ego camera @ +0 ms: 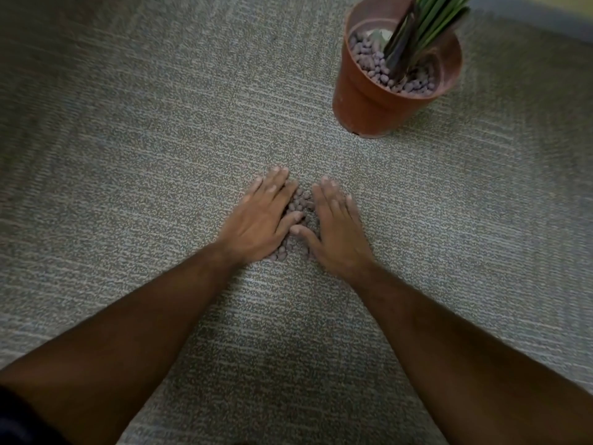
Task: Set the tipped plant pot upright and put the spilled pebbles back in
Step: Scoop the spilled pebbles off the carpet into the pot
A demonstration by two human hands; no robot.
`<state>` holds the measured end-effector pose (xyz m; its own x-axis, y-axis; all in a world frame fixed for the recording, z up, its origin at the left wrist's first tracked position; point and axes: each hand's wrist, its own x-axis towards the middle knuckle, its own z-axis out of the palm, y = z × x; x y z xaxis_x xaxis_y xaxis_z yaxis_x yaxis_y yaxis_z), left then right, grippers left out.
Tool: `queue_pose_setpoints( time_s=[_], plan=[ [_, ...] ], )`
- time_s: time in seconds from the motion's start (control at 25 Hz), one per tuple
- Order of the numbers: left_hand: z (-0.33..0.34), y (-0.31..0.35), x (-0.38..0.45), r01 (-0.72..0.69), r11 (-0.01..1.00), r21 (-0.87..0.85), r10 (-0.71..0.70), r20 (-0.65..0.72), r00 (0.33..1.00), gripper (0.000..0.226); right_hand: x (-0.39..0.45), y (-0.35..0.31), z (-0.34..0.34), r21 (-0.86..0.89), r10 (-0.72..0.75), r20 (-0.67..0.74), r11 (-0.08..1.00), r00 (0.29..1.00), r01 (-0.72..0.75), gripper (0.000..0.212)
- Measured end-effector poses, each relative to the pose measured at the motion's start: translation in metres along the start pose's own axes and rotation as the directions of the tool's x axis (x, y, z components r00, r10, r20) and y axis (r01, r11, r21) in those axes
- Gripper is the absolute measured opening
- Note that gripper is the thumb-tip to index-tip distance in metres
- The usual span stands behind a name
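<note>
A terracotta-coloured plant pot (pixel 378 101) stands upright on the carpet at the upper right, holding green stalks (pixel 430 17) and a layer of grey-brown pebbles (pixel 375 67). A small heap of spilled pebbles (pixel 300 205) lies on the carpet in the middle of the view. My left hand (pixel 260 221) lies flat against the heap's left side and my right hand (pixel 337 232) against its right side, fingers extended, thumbs nearly meeting over the pebbles. Part of the heap is hidden under both palms.
Grey patterned carpet (pixel 160 155) covers the whole floor. A pale strip, perhaps a wall base (pixel 545 20), runs along the top right corner behind the pot.
</note>
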<state>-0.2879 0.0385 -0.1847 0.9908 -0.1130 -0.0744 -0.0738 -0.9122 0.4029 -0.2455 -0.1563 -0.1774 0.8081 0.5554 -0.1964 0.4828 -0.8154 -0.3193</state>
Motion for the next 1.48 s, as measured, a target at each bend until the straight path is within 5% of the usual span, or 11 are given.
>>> queue_pose_setpoints(
  time_s=[0.24,0.4,0.48,0.88,1.2,1.48],
  plan=[
    [-0.007,-0.009,-0.020,-0.184,0.947,-0.265,0.188,-0.011,0.982,0.079,-0.035,0.005,0.006,0.186,-0.142,-0.039,0.972,0.989,0.147,0.092],
    [-0.007,-0.027,-0.036,-0.187,0.977,-0.100,0.193,0.043,0.980,0.131,-0.074,0.024,0.016,-0.020,-0.120,-0.075,0.993,0.990,0.118,0.118],
    [-0.003,-0.029,-0.034,-0.188,0.982,0.030,0.185,0.075,0.980,0.138,-0.072,0.025,0.016,-0.087,-0.127,-0.046,0.989,0.991,0.123,0.120],
    [0.005,-0.004,0.005,-0.180,0.976,-0.123,0.180,-0.012,0.984,0.101,-0.004,-0.017,0.008,0.092,-0.095,0.004,0.991,0.995,0.094,0.136],
    [0.008,-0.013,-0.012,-0.217,0.970,-0.110,0.213,-0.040,0.976,0.071,-0.024,-0.025,0.017,0.150,-0.028,-0.135,0.988,0.990,0.048,0.092],
    [0.005,-0.007,-0.010,-0.200,0.979,-0.049,0.198,-0.049,0.979,0.052,-0.024,-0.025,0.020,-0.050,-0.082,-0.253,0.996,0.964,0.072,0.069]
  ],
)
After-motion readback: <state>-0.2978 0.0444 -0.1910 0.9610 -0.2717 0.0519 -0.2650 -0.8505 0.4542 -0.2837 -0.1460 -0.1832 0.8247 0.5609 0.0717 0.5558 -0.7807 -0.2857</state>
